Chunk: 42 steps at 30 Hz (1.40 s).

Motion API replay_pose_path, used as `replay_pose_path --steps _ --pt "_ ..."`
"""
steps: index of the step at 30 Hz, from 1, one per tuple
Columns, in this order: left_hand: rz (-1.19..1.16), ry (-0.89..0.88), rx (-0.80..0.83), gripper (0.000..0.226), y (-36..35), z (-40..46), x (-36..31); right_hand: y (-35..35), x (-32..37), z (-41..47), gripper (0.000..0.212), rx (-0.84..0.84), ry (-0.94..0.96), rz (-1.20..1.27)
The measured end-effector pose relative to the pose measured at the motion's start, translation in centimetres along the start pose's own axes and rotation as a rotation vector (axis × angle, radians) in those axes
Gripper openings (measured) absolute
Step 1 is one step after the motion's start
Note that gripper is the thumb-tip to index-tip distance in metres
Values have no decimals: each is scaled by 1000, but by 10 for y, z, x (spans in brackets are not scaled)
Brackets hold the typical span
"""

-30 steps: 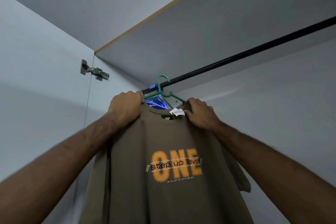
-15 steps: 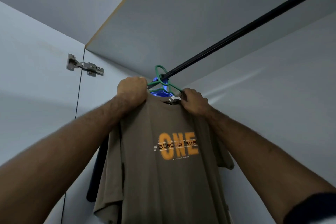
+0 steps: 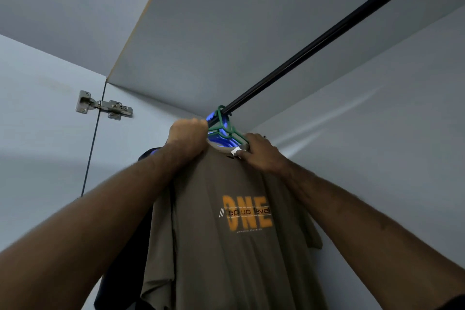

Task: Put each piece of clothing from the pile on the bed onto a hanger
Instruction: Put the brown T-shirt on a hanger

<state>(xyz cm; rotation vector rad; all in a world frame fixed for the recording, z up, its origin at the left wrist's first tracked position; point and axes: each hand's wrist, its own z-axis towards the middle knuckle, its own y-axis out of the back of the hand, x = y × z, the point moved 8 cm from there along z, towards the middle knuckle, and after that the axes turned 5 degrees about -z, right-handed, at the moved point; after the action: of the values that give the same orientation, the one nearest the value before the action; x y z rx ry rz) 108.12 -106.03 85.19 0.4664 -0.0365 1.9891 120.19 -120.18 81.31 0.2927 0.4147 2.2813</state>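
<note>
At far left a silver metal door hinge (image 3: 104, 106) sits on the pale wardrobe wall. The left hand (image 3: 187, 134) has its grip clamped on the left shoulder of the olive-brown T-shirt with orange lettering (image 3: 226, 234). The shirt hangs on a green plastic hanger (image 3: 224, 126) hooked over the black clothes rail (image 3: 327, 35), and the right hand (image 3: 260, 151) pinches its right shoulder.

Home wardrobe (hanging rail (image 3: 327, 35), door hinge (image 3: 105, 106)).
</note>
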Motion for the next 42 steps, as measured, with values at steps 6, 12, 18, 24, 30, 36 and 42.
replay_pose_path --steps 6,12,18,24,30,36,42 --pt "43 -58 -27 23 0 -25 1 -14 1 -35 59 -54 153 -95" --pt "127 -183 -140 61 3 -61 -13 -21 15 -65 80 -178 291 -299" --pt "-16 -222 14 78 -22 -158 -38 -32 28 -126 88 -256 263 -191" --pt "-108 -208 151 76 -18 -294 -32 -72 83 -242 87 -101 372 -140" --pt "-94 -69 387 76 14 -444 24 -107 182 -352 86 103 432 37" --pt "-36 71 623 77 95 -627 107 -132 332 -501 88 332 540 241" --pt "79 219 784 76 200 -759 190 -118 501 -613 86 503 631 467"
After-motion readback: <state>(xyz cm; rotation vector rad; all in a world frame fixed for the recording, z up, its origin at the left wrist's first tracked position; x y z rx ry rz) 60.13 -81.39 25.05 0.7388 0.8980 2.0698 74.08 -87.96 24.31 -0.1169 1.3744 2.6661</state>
